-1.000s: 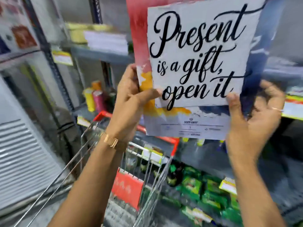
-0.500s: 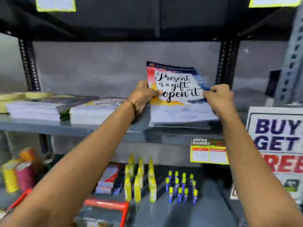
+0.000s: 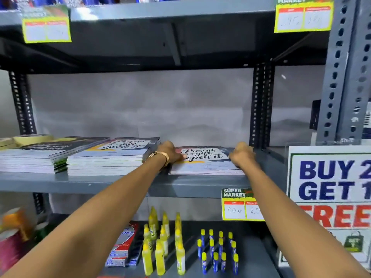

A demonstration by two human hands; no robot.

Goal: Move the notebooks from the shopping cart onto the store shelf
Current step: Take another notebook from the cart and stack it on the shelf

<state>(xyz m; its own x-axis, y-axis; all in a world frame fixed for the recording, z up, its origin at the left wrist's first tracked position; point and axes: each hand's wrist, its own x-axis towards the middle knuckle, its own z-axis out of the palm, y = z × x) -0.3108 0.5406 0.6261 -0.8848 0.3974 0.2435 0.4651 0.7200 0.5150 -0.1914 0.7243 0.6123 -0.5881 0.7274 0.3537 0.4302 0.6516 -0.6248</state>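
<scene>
Both hands gripped one notebook (image 3: 202, 160) lying flat on the grey store shelf (image 3: 124, 184); the left hand (image 3: 170, 152) pinched its edge at nine o'clock, the right hand (image 3: 242, 155) clasped the edge at three o'clock; a taller notebook stack (image 3: 108, 157) sat just beside at nine o'clock; glue bottles (image 3: 162, 243) stood below at six o'clock.

Yellow glue bottles (image 3: 160, 247) stand beside small blue tubes (image 3: 216, 251), perhaps glue sticks, below a price tag (image 3: 241, 205).
</scene>
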